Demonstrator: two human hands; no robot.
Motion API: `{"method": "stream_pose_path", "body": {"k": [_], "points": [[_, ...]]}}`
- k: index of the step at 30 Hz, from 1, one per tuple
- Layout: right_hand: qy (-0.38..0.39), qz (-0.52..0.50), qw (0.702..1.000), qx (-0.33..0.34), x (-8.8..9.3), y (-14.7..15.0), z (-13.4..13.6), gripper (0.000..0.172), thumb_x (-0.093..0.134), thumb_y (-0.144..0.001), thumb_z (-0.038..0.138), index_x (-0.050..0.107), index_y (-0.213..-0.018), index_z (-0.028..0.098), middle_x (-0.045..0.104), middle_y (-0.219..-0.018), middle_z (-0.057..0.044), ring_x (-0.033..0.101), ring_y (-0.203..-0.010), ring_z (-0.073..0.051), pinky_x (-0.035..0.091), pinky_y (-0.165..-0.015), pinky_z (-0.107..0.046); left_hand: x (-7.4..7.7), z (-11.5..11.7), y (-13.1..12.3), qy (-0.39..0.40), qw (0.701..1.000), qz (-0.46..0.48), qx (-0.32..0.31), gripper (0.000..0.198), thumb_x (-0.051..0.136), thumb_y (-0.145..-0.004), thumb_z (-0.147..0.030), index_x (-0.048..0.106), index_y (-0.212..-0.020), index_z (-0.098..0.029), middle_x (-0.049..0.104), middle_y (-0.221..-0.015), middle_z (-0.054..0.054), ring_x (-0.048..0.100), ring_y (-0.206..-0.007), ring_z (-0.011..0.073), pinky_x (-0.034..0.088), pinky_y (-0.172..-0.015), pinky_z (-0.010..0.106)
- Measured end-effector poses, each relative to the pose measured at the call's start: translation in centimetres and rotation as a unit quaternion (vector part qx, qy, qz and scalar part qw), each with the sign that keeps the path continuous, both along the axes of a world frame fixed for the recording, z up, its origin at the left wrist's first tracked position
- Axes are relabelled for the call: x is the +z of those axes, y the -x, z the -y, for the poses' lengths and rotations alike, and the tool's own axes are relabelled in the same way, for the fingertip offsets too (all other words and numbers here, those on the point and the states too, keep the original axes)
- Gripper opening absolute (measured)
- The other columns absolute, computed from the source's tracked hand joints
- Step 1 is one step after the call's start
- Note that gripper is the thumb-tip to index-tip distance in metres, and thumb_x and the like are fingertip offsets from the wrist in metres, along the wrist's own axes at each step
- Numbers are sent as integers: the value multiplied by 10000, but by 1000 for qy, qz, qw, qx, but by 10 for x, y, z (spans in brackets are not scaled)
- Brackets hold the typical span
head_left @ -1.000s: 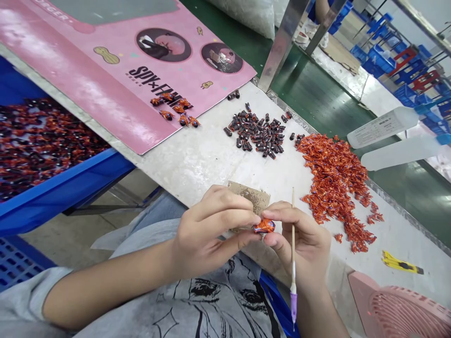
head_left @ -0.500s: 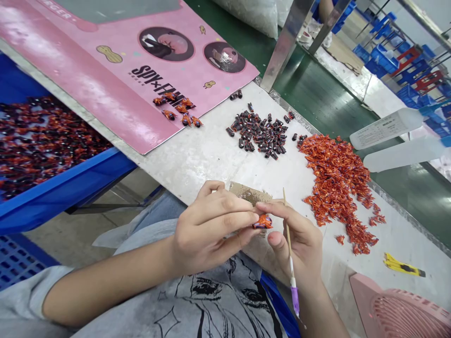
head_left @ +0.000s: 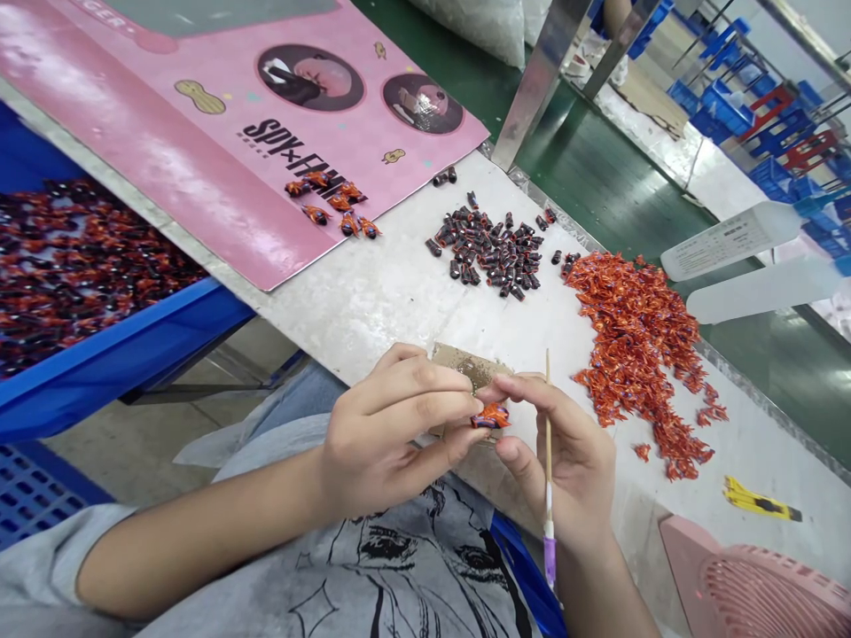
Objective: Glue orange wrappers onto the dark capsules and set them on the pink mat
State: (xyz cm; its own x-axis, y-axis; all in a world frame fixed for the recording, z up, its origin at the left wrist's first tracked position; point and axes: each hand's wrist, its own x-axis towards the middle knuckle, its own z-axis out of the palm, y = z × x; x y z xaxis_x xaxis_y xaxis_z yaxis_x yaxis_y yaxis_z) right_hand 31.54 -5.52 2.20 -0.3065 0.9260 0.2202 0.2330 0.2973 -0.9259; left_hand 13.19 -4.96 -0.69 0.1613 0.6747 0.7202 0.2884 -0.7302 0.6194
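Observation:
My left hand (head_left: 386, 434) and my right hand (head_left: 565, 452) meet at the table's near edge, both pinching one small orange piece (head_left: 490, 415) between thumb and fingertips. A thin wooden stick with a purple end (head_left: 549, 478) is tucked upright in my right hand. Under the hands lies a scrap of brown cardboard (head_left: 475, 365). Beyond it are a heap of small dark cylinders (head_left: 492, 252) and a larger heap of orange pieces (head_left: 631, 337). Several joined orange-and-dark pieces (head_left: 332, 204) rest on a pink printed card (head_left: 199, 151).
A blue bin (head_left: 86, 292) full of dark and orange parts stands at the left. Two white squeeze bottles (head_left: 731, 244) lie at the right, a yellow cutter (head_left: 758, 498) near the front right, a pink fan (head_left: 751, 585) at the corner. A green belt (head_left: 598, 186) runs behind.
The hands stayed together on the orange piece, shifting it slightly left and up. The stick in my right hand tilted and then came back near upright.

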Motion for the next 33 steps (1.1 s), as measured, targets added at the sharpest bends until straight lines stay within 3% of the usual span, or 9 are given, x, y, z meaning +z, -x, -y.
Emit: {"method": "stream_pose_path", "body": {"k": [10,20,28,30,33], "points": [[-6,-1,1000,21,-3,1,2,337,692,-903,289,655,-1237,271,759,-1058,-80,705,-990,-227,591,-874,-409,-3,1,0,5,1000,4,-1,192,689,-853,-161,639,-1017,-246,761,-855,32,696,-692,187,536,-645,344],[15,-15,1000,16,1,2,1,188,677,-912,227,716,-1089,277,770,-981,-38,726,-909,-182,602,-809,-325,-1,1,-2,19,1000,14,-19,119,685,-883,-173,622,-980,-199,732,-817,41,682,-712,162,540,-675,312],[6,-25,1000,2,0,2,3,213,680,-912,209,704,-1109,287,774,-1022,-36,724,-949,-184,595,-849,-337,-2,3,0,43,999,12,-8,161,715,-873,-232,630,-1000,-181,724,-869,62,675,-774,171,549,-711,288],[-4,-29,1000,-2,-1,2,3,241,687,-900,172,702,-1113,284,769,-1024,-36,716,-951,-183,589,-854,-340,-2,3,0,61,998,14,-13,116,691,-889,-255,624,-948,-180,709,-820,48,661,-749,167,537,-699,280],[-33,-25,999,-2,-5,1,3,291,682,-887,119,694,-1135,270,756,-1031,-47,698,-961,-190,583,-852,-352,-1,3,-1,150,988,20,-42,133,585,-937,-244,596,-816,-191,651,-692,9,612,-647,147,496,-627,256]]}}
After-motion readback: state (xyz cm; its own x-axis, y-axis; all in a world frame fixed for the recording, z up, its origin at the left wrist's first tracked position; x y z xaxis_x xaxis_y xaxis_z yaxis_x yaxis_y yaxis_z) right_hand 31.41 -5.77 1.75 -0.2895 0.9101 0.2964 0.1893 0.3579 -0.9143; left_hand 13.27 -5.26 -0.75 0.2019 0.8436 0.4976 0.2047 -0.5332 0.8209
